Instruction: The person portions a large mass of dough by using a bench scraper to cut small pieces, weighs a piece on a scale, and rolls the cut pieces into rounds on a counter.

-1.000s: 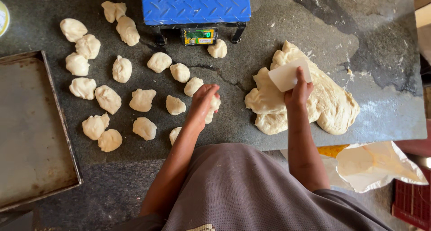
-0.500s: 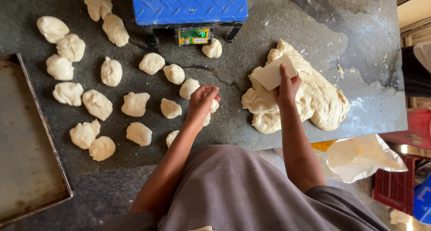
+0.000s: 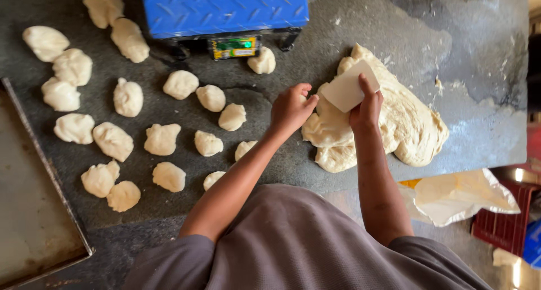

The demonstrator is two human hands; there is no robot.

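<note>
A large slab of pale dough [image 3: 403, 126] lies on the dark stone counter [image 3: 293, 59] at the right. My right hand [image 3: 365, 107] grips a white plastic scraper [image 3: 349, 87] and holds it over the slab's left part. My left hand [image 3: 290, 107] hovers just left of the slab with fingers loosely curled, holding nothing, its fingertips near the dough edge. Several small cut dough pieces [image 3: 162, 139] are spread over the counter to the left.
A blue scale [image 3: 225, 8] with a small green display stands at the back, one dough piece [image 3: 262, 61] beside it. A metal tray [image 3: 34, 211] lies at the left. A crumpled white bag [image 3: 459, 194] and a red crate [image 3: 504, 222] sit below the counter edge at right.
My left hand has lifted off the small dough pieces and moved right to the big slab. My right hand with the scraper stays on the slab.
</note>
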